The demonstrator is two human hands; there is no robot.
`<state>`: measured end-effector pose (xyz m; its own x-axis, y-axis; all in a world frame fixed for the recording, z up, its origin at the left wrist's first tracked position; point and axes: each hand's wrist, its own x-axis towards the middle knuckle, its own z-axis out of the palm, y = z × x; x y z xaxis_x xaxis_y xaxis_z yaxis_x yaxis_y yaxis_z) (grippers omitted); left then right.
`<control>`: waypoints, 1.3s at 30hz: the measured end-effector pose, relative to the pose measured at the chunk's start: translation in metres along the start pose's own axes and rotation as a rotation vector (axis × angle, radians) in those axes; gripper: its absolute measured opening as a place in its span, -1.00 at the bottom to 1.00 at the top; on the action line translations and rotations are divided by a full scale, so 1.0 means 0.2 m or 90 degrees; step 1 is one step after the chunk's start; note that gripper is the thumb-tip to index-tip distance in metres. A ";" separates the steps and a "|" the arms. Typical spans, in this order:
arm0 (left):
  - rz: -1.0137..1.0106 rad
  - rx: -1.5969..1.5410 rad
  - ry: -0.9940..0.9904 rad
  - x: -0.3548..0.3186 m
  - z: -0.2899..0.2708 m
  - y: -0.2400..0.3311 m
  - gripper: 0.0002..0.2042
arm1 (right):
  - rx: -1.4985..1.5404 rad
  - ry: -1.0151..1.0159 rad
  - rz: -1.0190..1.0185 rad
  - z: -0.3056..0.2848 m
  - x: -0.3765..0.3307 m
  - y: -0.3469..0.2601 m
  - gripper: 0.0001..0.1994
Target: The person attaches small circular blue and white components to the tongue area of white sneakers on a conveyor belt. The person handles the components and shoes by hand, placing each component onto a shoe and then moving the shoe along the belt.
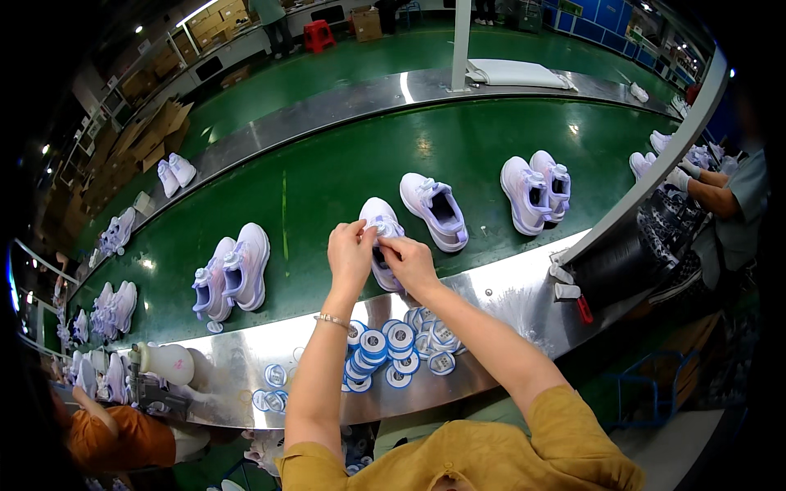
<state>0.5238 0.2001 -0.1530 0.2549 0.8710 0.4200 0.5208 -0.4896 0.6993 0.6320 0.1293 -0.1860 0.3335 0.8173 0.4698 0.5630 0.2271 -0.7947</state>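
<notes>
Shoe: white and lilac shoe [382, 237] lies on the green belt [327, 188] at its near edge, toe pointing away, just past the steel ledge [491, 303].
Left hand: left hand [350, 254] pinches the laces or tongue area of the shoe, fingers closed on it.
Right hand: right hand [407, 260] presses in from the other side, fingertips closed on the same spot; what small piece, if any, sits between them cannot be told.
Progress: as a judgement, the fitting on this shoe is under way and not finished; its partner shoe [435, 211] just beside it looks untouched.
Round tags: heap of blue and white round tags [393, 348] rests on the ledge under the forearms, so plenty are left.
Other pairs: one pair [232, 272] to the left, another pair [536, 190] to the right, more further along.
Neighbours: a person in orange [115, 438] at lower left, another worker's arm [708, 188] at right.
Obstacles: nothing blocks the hands.
</notes>
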 end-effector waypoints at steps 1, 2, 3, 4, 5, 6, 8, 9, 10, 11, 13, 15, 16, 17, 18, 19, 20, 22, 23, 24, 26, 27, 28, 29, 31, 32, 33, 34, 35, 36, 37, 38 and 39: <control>0.013 0.032 -0.035 0.02 0.01 -0.01 -0.80 | -0.003 0.004 -0.007 0.01 -0.01 -0.01 -0.83; 0.026 0.063 -0.070 0.04 0.02 -0.03 -0.80 | -0.006 0.007 -0.015 0.01 -0.02 -0.01 -0.84; 0.041 0.092 -0.109 0.05 0.04 -0.03 -0.80 | -0.004 0.016 -0.011 0.02 -0.02 -0.01 -0.87; 0.056 0.079 -0.116 0.06 0.06 -0.04 -0.79 | 0.001 0.017 -0.016 0.02 -0.02 -0.01 -0.86; 0.071 0.067 -0.122 0.08 0.06 -0.05 -0.79 | 0.006 0.018 -0.021 0.02 -0.01 -0.01 -0.86; 0.085 0.054 -0.133 0.09 0.06 -0.06 -0.78 | 0.011 0.019 -0.021 0.02 -0.02 -0.01 -0.86; 0.142 0.013 -0.200 0.11 0.04 -0.08 -0.78 | -0.006 0.002 -0.025 0.02 -0.03 0.01 -0.84; 0.162 -0.018 -0.229 0.12 0.03 -0.08 -0.78 | -0.012 -0.005 -0.032 0.02 -0.05 0.02 -0.83; 0.182 -0.049 -0.259 0.12 0.02 -0.08 -0.79 | -0.018 -0.011 -0.038 0.02 -0.06 0.02 -0.81; 0.164 -0.064 -0.280 0.12 0.01 -0.09 -0.78 | -0.010 -0.005 -0.049 0.03 -0.07 0.03 -0.81; 0.130 -0.096 -0.321 0.12 -0.02 -0.10 -0.78 | 0.003 0.008 -0.070 0.03 -0.08 0.02 -0.80; 0.124 -0.112 -0.311 0.12 -0.04 -0.11 -0.78 | 0.003 -0.003 -0.058 0.03 -0.08 0.00 -0.77; 0.120 -0.121 -0.305 0.12 -0.05 -0.11 -0.78 | 0.003 -0.008 -0.052 0.03 -0.07 0.00 -0.76; 0.109 -0.092 -0.268 0.12 -0.05 -0.10 -0.77 | 0.027 -0.016 -0.029 0.03 -0.07 0.00 -0.77; 0.097 -0.066 -0.231 0.13 -0.06 -0.08 -0.75 | 0.050 -0.023 -0.007 0.04 -0.07 0.00 -0.78; 0.085 -0.039 -0.193 0.14 -0.06 -0.07 -0.74 | 0.073 -0.030 0.016 0.04 -0.06 0.01 -0.79; 0.032 -0.049 -0.193 0.14 -0.05 -0.08 -0.73 | 0.137 -0.024 0.071 0.04 -0.06 0.01 -0.79; -0.075 -0.068 -0.182 0.15 -0.03 -0.12 -0.71 | 0.266 -0.016 0.177 0.04 -0.03 -0.01 -0.78; -0.101 -0.103 -0.202 0.15 -0.02 -0.17 -0.70 | 0.237 0.029 0.170 0.01 -0.02 -0.03 -0.79; -0.129 -0.137 -0.222 0.14 -0.02 -0.21 -0.70 | 0.188 0.010 0.207 -0.02 -0.01 -0.05 -0.80; -0.196 -0.195 -0.277 0.10 -0.02 -0.28 -0.67 | 0.088 -0.026 0.278 -0.05 0.02 -0.05 -0.80; -0.233 -0.220 -0.316 0.08 -0.03 -0.23 -0.65 | 0.071 -0.042 0.293 -0.05 0.03 -0.05 -0.76; -0.270 -0.245 -0.354 0.06 -0.03 -0.20 -0.63 | 0.072 -0.063 0.333 -0.05 0.04 -0.05 -0.75; -0.250 -0.229 -0.338 0.04 -0.01 -0.21 -0.66 | 0.075 -0.084 0.372 -0.03 0.05 -0.06 -0.74; -0.221 -0.208 -0.325 0.03 0.02 -0.20 -0.66 | 0.089 -0.073 0.422 0.00 0.06 -0.04 -0.70; -0.207 -0.198 -0.319 0.02 0.03 -0.19 -0.67 | 0.154 -0.041 0.446 0.02 0.06 0.00 -0.70; -0.188 -0.201 -0.286 0.02 0.04 -0.17 -0.73 | 0.218 -0.007 0.468 0.04 0.07 0.03 -0.69; -0.183 -0.169 -0.286 0.03 0.03 -0.16 -0.75 | 0.282 0.027 0.489 0.04 0.07 0.05 -0.68; -0.177 -0.136 -0.286 0.05 0.02 -0.16 -0.77 | 0.290 0.015 0.499 0.04 0.06 0.07 -0.67; -0.173 -0.103 -0.286 0.07 0.01 -0.14 -0.79 | 0.305 0.001 0.507 0.04 0.05 0.08 -0.70; -0.109 -0.074 -0.211 0.07 0.00 -0.11 -0.81 | 0.321 -0.014 0.515 0.04 0.04 0.08 -0.73; -0.095 -0.074 -0.212 0.08 0.00 -0.08 -0.81 | 0.336 -0.028 0.523 0.04 0.04 0.08 -0.76; -0.082 -0.073 -0.214 0.10 -0.01 -0.06 -0.80 | 0.239 -0.062 0.508 0.05 0.04 0.08 -0.69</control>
<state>0.5212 0.2228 -0.1529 0.4562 0.8812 0.1241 0.4760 -0.3595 0.8026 0.6361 0.1439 -0.1984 0.4444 0.8443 -0.2995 -0.1010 -0.2850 -0.9532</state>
